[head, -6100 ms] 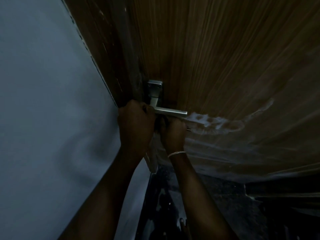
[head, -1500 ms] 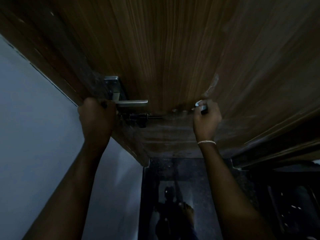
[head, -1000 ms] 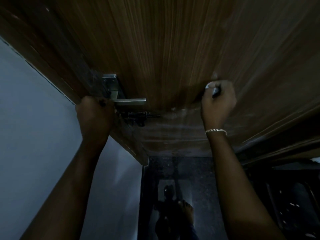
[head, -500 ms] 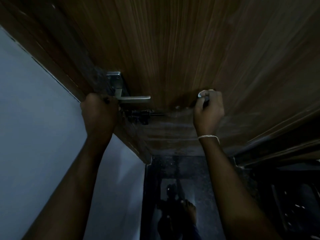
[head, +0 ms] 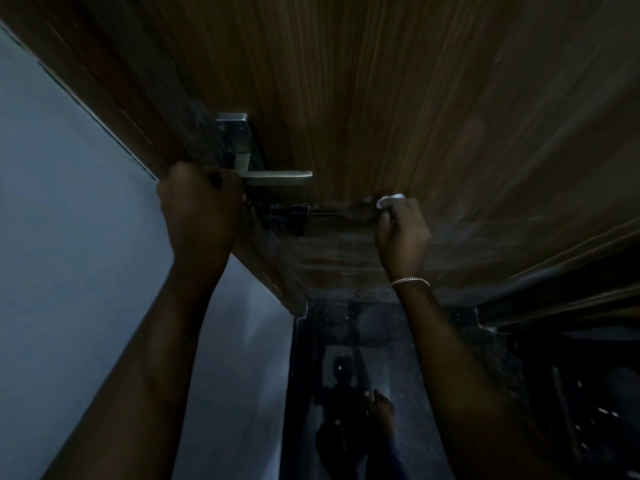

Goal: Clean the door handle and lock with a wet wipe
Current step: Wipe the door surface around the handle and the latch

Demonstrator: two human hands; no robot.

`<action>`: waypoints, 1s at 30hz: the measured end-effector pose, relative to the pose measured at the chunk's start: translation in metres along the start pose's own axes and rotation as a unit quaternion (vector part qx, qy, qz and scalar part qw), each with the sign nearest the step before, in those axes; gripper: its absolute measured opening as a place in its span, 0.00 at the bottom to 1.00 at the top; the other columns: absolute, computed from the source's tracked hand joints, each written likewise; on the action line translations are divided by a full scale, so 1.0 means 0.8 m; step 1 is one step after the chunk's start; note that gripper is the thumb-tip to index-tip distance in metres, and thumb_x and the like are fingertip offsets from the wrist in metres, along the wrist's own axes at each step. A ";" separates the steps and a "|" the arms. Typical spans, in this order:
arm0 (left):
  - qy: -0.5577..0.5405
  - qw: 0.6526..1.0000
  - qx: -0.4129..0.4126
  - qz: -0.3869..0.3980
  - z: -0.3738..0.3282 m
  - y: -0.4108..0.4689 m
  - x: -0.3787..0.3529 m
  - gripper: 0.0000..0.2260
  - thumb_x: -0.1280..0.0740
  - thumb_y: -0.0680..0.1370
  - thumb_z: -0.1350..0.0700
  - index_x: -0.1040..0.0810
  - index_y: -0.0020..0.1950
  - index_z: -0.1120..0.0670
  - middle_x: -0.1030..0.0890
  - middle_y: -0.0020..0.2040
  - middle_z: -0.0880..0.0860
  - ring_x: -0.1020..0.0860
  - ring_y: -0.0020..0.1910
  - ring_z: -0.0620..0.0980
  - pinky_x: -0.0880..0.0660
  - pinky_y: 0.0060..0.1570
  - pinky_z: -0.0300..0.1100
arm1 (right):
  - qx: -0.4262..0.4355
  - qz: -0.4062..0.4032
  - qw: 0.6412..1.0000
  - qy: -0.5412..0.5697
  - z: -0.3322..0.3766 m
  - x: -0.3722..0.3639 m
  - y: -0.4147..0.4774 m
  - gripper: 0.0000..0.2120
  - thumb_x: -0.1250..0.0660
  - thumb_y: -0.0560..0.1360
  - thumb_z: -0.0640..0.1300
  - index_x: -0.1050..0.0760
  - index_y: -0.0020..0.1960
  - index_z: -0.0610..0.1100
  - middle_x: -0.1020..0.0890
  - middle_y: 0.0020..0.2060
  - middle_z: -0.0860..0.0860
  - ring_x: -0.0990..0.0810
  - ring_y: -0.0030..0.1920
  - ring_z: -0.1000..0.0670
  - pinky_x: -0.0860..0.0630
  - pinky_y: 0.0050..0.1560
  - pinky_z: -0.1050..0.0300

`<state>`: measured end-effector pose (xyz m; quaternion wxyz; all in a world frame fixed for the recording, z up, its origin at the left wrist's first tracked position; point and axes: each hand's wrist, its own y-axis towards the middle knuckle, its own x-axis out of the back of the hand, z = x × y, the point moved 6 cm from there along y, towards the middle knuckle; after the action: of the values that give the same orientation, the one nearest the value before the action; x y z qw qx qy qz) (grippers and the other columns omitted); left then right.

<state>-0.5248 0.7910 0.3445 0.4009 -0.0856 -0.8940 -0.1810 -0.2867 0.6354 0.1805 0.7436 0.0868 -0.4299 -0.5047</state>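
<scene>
A silver lever door handle (head: 277,177) on a square plate sticks out from the brown wooden door (head: 398,98). Just below it is a dark bolt lock (head: 289,216) with a thin rod running right. My left hand (head: 201,206) is clenched around the door's edge, left of the handle. My right hand (head: 401,230) holds a small white wet wipe (head: 389,199) pressed against the door at the right end of the bolt rod. Most of the wipe is hidden in my fist.
A pale grey wall (head: 69,220) fills the left side. Dark glossy floor (head: 346,358) lies below the door, with my bare foot (head: 381,414) on it. Dark objects (head: 571,393) stand at the lower right. The scene is dim.
My right hand with the wipe has come down and left across the door, from higher up toward the bolt rod. My left hand stays on the door edge.
</scene>
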 end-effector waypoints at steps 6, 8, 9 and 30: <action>0.006 1.000 -0.019 -0.023 0.002 0.003 -0.001 0.12 0.35 0.81 0.57 0.17 0.44 0.63 0.15 0.39 0.59 0.17 0.35 0.55 0.19 0.39 0.47 | -0.069 -0.059 0.996 0.006 -0.041 0.017 -0.009 0.10 0.36 0.75 0.34 0.23 0.49 0.47 0.20 0.48 0.54 0.19 0.48 0.52 0.22 0.50 0.54; 0.004 0.999 -0.029 -0.035 0.002 0.001 -0.002 0.13 0.35 0.81 0.56 0.17 0.44 0.63 0.15 0.40 0.59 0.17 0.35 0.54 0.19 0.39 0.47 | -0.015 -0.074 0.997 0.032 -0.015 0.005 0.004 0.09 0.36 0.76 0.35 0.23 0.50 0.48 0.21 0.48 0.55 0.20 0.49 0.53 0.24 0.52 0.59; 0.008 0.999 -0.032 -0.036 0.001 0.001 -0.002 0.13 0.36 0.81 0.56 0.17 0.45 0.63 0.15 0.40 0.60 0.17 0.35 0.54 0.19 0.40 0.47 | 0.008 -0.051 0.998 0.019 -0.001 -0.006 0.003 0.09 0.36 0.77 0.36 0.23 0.51 0.48 0.22 0.48 0.54 0.21 0.48 0.53 0.26 0.51 0.61; -0.044 0.997 0.057 -0.013 0.011 0.005 -0.005 0.12 0.35 0.81 0.55 0.15 0.50 0.60 0.14 0.44 0.57 0.15 0.43 0.52 0.18 0.48 0.49 | 0.034 0.033 0.998 -0.044 0.060 -0.047 0.000 0.09 0.39 0.78 0.39 0.22 0.52 0.48 0.20 0.46 0.52 0.22 0.47 0.50 0.25 0.46 0.56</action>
<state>-0.5274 0.7984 0.3372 0.3627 -0.0587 -0.9207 -0.1313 -0.3265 0.6812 0.1894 0.7365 0.0755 -0.4819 -0.4687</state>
